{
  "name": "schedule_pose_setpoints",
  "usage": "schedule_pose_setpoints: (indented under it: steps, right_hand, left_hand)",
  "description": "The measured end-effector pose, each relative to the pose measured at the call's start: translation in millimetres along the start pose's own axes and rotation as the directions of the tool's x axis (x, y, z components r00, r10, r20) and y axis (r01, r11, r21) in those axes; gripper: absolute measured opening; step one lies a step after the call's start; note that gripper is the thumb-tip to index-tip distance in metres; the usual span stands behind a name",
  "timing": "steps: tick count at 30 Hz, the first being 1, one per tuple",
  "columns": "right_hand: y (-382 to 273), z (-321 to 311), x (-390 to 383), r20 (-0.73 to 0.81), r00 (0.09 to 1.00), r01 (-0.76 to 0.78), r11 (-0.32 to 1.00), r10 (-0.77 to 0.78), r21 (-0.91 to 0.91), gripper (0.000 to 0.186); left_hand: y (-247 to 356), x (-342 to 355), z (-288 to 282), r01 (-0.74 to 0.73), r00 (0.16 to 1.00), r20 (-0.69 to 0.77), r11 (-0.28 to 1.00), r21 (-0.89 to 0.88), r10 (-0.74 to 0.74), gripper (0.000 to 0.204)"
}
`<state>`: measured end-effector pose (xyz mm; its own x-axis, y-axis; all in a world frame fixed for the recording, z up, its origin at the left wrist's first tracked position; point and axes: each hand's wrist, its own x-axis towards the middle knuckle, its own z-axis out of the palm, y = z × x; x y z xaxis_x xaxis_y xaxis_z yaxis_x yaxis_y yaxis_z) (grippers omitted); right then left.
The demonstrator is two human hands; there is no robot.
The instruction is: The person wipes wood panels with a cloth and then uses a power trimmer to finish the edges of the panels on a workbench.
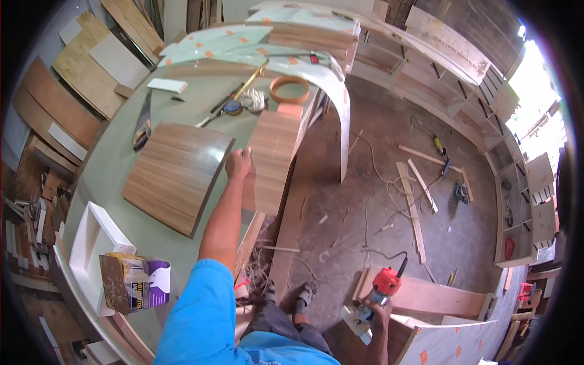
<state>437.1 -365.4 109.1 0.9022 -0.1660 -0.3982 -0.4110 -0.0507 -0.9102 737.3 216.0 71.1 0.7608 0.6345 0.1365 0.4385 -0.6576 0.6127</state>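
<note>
My left hand grips the left edge of a wood-grain board lying along the right side of the workbench. A larger wood-grain panel lies just left of it on the green top. At the lower right, my right hand holds a red handheld power tool with a cord, above a boxy panel piece. Behind the left board are a roll of edge banding, a tape measure, a white rag and long thin tools. A handsaw lies farther left.
The bench carries a white frame and cardboard box. Wood sheets lean along the left. Cords, loose strips and power tools lie on the floor. Unfinished cabinets line the far and right sides.
</note>
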Motion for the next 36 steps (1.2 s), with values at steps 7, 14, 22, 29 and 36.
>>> schedule_pose_setpoints:
  steps: [7, 14, 22, 29, 36]
  right_hand:
    - [-36, 74, -2, -0.005, 1.000, -0.007, 0.994, 0.008, 0.105, 0.045]
    - [-70, 173, 27, 0.071, 0.992, 0.079, 0.940, -0.108, 0.332, 0.049]
    - [-103, 253, 30, -0.030, 0.932, 0.360, 0.910, -0.362, 0.206, 0.037]
    - [-89, 325, 11, -0.034, 0.916, 0.391, 0.870, -0.400, 0.299, 0.048]
    - [-52, 355, 5, -0.048, 0.812, 0.583, 0.810, -0.581, 0.061, 0.057]
  left_hand:
    - [-38, -39, 2, -0.019, 0.999, 0.044, 0.997, -0.079, 0.023, 0.050]
    - [-60, -47, -14, -0.153, 0.980, -0.092, 0.965, 0.214, 0.176, 0.047]
    - [-39, -84, -10, -0.085, 0.993, -0.058, 0.973, 0.213, 0.100, 0.062]
    - [-28, -76, -10, -0.015, 0.997, -0.071, 0.992, 0.121, 0.023, 0.063]
    - [-24, -76, -5, 0.000, 0.999, -0.037, 0.987, 0.162, 0.006, 0.061]
